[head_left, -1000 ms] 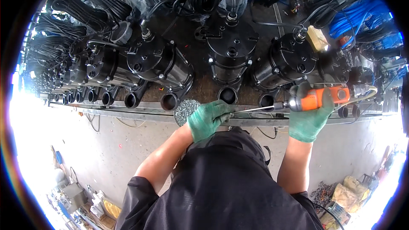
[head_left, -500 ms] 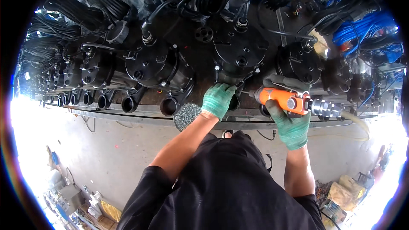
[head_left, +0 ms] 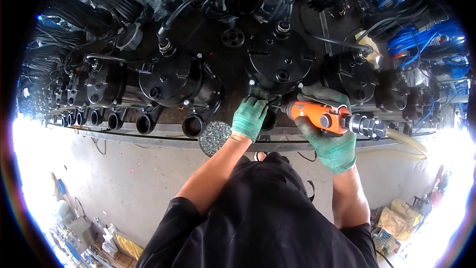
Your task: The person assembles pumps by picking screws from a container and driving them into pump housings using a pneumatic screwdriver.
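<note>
My left hand (head_left: 249, 118), in a green knit glove, is closed at the lower front of a black round pump housing (head_left: 280, 64). Its fingertips are bunched beside the short pipe outlet, and whatever they pinch is hidden. In my gloved right hand (head_left: 331, 141) is an orange air screwdriver (head_left: 317, 117), held level with the fingers wrapped round its body. The driver's bit points left and reaches close to my left fingertips; whether it touches anything there is hidden. Left of my left wrist stands a round container of metal screws (head_left: 214, 136).
More black pumps (head_left: 171, 82) line the bench on both sides, their open outlets facing me. Coiled black cables (head_left: 104, 0) and blue cables (head_left: 421, 42) lie behind. A pale air hose (head_left: 409, 141) trails right from the driver. A metal rail (head_left: 292, 145) edges the bench.
The air screwdriver in my right hand has moved slightly left, bringing its bit closer to my left fingertips. My left hand stays at the same pump. The view has shifted a little.
</note>
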Available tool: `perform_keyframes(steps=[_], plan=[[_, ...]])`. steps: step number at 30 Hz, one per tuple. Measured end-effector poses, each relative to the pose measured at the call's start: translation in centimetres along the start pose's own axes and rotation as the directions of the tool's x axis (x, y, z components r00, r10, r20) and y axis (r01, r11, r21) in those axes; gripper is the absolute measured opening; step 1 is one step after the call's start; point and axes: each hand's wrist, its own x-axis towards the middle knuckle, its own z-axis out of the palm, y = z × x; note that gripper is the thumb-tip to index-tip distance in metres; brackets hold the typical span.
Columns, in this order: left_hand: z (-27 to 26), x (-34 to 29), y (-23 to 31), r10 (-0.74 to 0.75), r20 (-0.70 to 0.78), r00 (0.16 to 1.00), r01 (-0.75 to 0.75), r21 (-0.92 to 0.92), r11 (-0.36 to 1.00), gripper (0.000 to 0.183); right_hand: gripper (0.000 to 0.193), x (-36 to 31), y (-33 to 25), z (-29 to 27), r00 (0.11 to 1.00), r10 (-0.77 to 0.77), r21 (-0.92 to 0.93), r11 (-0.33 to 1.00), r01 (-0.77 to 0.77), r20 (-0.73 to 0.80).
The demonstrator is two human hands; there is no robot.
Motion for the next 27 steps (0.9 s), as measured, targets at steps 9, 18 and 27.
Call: perform_keyframes(steps=[9, 18, 27], plan=[[-0.2, 0.3, 0.0, -0.118, -0.004, 0.993, 0.118, -0.075, 0.99, 0.012, 0.056, 1.1, -1.1, 0.5, 0.995, 0.072, -0.029, 0.997, -0.07, 0.075], [-1.6, -0.2, 0.0, -0.511, 0.4, 0.761, 0.571, -0.04, 0.82, 0.038, 0.044, 3.4, -0.8, 1.4, 0.979, -0.178, -0.258, 0.945, 0.199, 0.104], [0.3, -1.3, -1.6, -0.457, 0.39, 0.799, 0.551, -0.173, 0.816, 0.041, 0.037, 3.2, -1.2, 2.8, 0.996, -0.031, -0.282, 0.958, 0.052, 0.079]])
